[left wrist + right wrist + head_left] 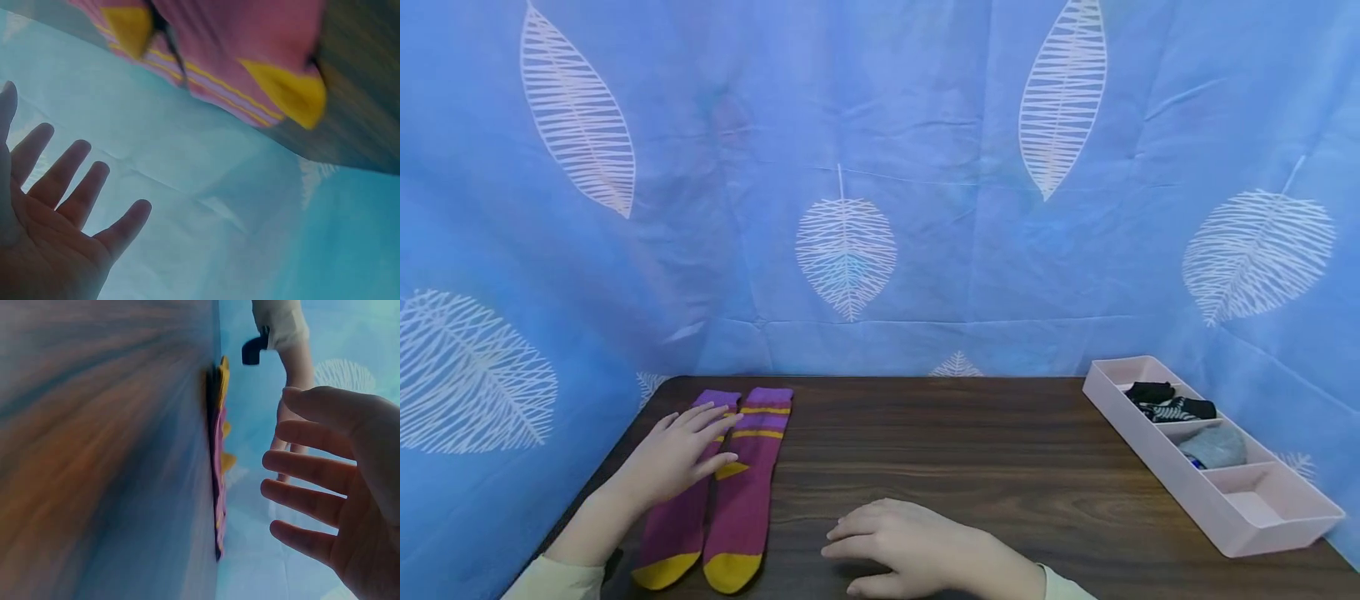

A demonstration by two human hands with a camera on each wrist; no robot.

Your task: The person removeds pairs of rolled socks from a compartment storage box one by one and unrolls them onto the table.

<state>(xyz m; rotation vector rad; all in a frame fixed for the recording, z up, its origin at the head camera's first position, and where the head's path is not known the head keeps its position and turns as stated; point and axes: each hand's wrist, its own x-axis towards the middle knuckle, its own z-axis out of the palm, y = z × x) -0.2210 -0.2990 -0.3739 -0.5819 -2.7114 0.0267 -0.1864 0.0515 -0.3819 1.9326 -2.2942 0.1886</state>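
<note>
Head: socks (741,500) lay flat on tabletop (970,450), seven o'clock, left hand (673,454) over them; right hand (917,546) at six. Left wrist: fingers (62,172) spread, empty; socks at twelve. Off-centre pinch might have skewed one. Right wrist: fingers loose, empty; hasty reach could have bunched the pair.

Cloth-screened work space, kind of room indeterminate: blue leaf-print fabric (925,250) hangs beyond the far, left and right edges of a wood-grain bench (940,442).
</note>
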